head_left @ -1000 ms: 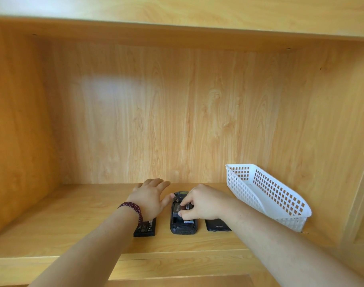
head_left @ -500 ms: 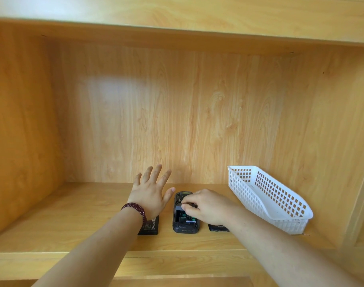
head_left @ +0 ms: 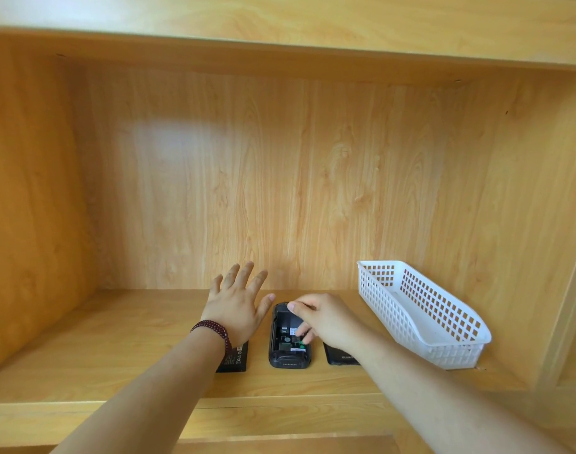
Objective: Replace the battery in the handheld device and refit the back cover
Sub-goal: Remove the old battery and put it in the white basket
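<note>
The black handheld device (head_left: 281,352) lies face down on the wooden shelf (head_left: 132,339), its battery compartment open and showing small labels and contacts. My right hand (head_left: 329,319) rests on its right side, index finger at the top edge and thumb reaching into the compartment. A flat black battery (head_left: 236,358) lies just left of the device, partly hidden under my left wrist. My left hand (head_left: 237,306) hovers above it with fingers spread, holding nothing. The black back cover (head_left: 340,355) lies right of the device, partly under my right forearm.
A white perforated plastic basket (head_left: 388,306) stands at the right of the shelf, angled toward the back wall. Wooden side walls, a back panel and an upper shelf board enclose the space. A dark beaded bracelet (head_left: 214,329) circles my left wrist.
My left hand has lifted off the shelf beside the device and spread its fingers. My right hand has shifted slightly right, uncovering more of the open compartment.
</note>
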Tool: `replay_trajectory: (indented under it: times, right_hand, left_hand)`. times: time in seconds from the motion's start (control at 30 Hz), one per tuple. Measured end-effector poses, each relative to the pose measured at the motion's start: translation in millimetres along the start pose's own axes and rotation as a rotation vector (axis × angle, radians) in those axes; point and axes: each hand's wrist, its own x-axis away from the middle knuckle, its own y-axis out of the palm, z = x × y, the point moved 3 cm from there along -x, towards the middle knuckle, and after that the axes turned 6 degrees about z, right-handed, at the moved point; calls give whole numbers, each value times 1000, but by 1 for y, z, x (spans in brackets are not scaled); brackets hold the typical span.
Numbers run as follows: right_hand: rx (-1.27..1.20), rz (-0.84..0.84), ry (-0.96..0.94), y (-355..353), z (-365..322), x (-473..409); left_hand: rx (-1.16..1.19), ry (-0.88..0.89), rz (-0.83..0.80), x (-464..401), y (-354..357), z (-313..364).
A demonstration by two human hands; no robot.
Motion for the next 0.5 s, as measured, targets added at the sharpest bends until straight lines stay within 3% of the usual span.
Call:
replay_trajectory:
  times: [0.27,0.5]
  right_hand:
    - [-477,-39,325,2,2,1]
    - [-344,44,384,7,0,-6]
  left_hand:
    - [39,-23,-16,-3,5,-1]
    - [84,-20,-20,-4,5,3]
